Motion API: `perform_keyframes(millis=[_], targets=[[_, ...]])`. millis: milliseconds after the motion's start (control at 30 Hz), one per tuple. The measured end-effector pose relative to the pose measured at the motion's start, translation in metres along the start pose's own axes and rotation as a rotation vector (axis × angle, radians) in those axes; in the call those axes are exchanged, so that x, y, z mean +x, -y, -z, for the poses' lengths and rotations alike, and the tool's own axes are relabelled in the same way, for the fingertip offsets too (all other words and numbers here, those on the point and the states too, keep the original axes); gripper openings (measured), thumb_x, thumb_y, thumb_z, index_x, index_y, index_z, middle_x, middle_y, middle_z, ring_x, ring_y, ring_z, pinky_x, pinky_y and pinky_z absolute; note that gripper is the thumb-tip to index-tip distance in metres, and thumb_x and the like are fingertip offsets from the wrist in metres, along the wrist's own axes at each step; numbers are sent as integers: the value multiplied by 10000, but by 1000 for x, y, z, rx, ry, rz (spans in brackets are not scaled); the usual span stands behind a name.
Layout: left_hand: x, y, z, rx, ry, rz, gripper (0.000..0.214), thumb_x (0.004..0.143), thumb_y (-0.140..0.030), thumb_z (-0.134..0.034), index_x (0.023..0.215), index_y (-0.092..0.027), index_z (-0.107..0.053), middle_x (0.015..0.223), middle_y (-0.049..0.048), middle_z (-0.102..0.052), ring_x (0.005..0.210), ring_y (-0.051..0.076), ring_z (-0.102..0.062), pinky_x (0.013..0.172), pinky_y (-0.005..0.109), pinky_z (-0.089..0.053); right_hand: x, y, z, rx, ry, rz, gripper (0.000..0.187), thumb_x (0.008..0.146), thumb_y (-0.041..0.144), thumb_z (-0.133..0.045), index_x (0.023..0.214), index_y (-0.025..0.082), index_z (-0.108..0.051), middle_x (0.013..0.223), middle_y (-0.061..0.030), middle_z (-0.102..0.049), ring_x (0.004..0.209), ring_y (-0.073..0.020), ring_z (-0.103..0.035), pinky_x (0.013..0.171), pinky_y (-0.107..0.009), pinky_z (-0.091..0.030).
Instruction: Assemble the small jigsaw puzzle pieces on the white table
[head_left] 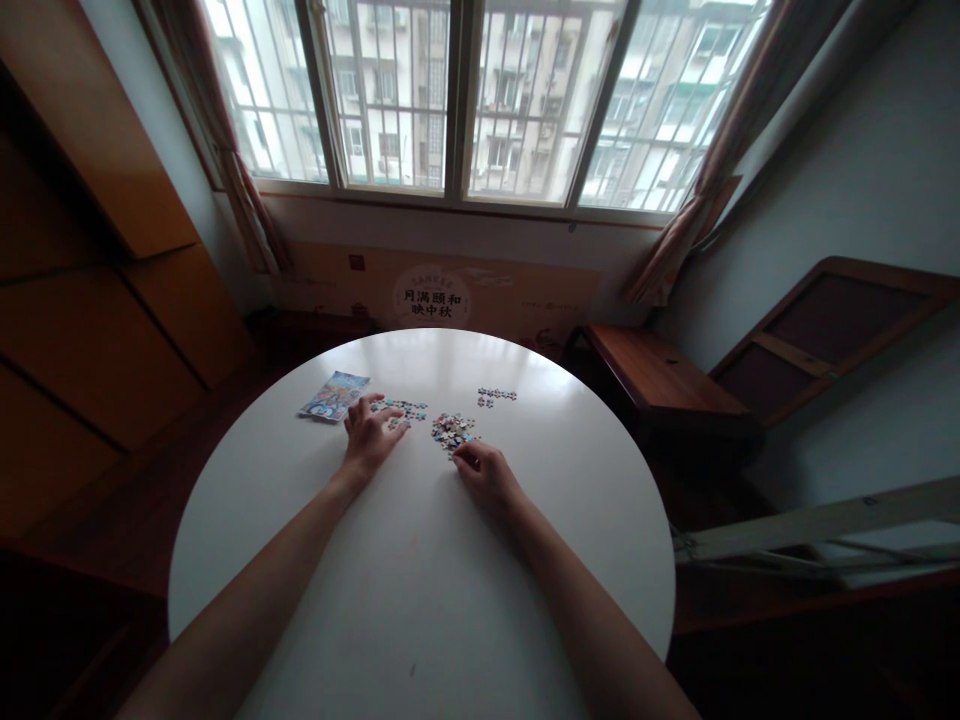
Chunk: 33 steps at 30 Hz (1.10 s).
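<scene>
Small colourful jigsaw puzzle pieces lie on the white round table point(405, 560). My left hand point(370, 437) is open, its fingers spread over the near edge of a loose group of puzzle pieces point(411, 409). My right hand point(484, 468) is closed in a pinch at the near edge of a heaped pile of pieces point(452, 428), with a small puzzle piece at its fingertips. Beyond it, a short row of pieces point(497, 394) lies apart, with a few more just below. A printed picture sheet point(335, 396) rests left of my left hand, close to its fingers.
Behind the table stands a long printed cardboard panel point(495, 290) under a barred window point(397, 100). To the right are a low wooden bench point(667, 370) and a leaning wooden frame point(832, 310). Orange-brown cabinets point(97, 340) fill the left side.
</scene>
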<state>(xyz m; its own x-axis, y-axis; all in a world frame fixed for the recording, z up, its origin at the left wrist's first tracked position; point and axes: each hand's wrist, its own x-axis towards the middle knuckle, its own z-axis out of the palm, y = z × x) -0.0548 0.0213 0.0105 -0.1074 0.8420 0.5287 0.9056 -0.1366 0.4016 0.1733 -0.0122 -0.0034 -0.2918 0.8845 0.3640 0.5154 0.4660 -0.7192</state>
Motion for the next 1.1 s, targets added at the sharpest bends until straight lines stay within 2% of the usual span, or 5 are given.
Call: perform_keyframes(millis=[100,267,433,733,1100], targets=[[-3,-13,6,-51,-6,-111,172,818,-293,-564,842,-205,-710,921,77,-606,918,224,-545,830,343,-415,0,0,0,4,-8,9,134,795,205,-537,786,170,-666,692,-16,-620,637,-132,-536,606,-221,-399],[-19,-40,5,-168,275,-289,234,853,-326,-513,927,-206,-699,548,-21,-555,501,100,-493,554,211,-347,2,0,2,29,-123,6,144,807,214,-527,799,156,-659,677,-19,-619,601,-125,-528,594,-221,-409],[-27,-42,-3,-160,437,-370,259,839,-295,-528,1025,-224,-693,523,-34,-529,462,85,-452,521,198,-297,4,-1,8,-43,-238,-103,150,806,206,-519,837,149,-654,769,-46,-638,607,-130,-548,628,-243,-446],[-26,-39,-4,-151,473,-360,261,852,-307,-499,987,-231,-709,575,-9,-597,522,99,-500,556,194,-314,2,-2,9,-213,-141,-193,186,794,194,-549,924,206,-682,801,-15,-570,595,-106,-539,616,-219,-431],[-27,-43,1,-139,496,-320,260,838,-304,-511,991,-245,-713,586,-8,-616,526,97,-510,546,191,-303,6,-7,10,-300,-230,-61,234,824,209,-552,1012,207,-691,890,-62,-597,884,-196,-537,817,-295,-421]])
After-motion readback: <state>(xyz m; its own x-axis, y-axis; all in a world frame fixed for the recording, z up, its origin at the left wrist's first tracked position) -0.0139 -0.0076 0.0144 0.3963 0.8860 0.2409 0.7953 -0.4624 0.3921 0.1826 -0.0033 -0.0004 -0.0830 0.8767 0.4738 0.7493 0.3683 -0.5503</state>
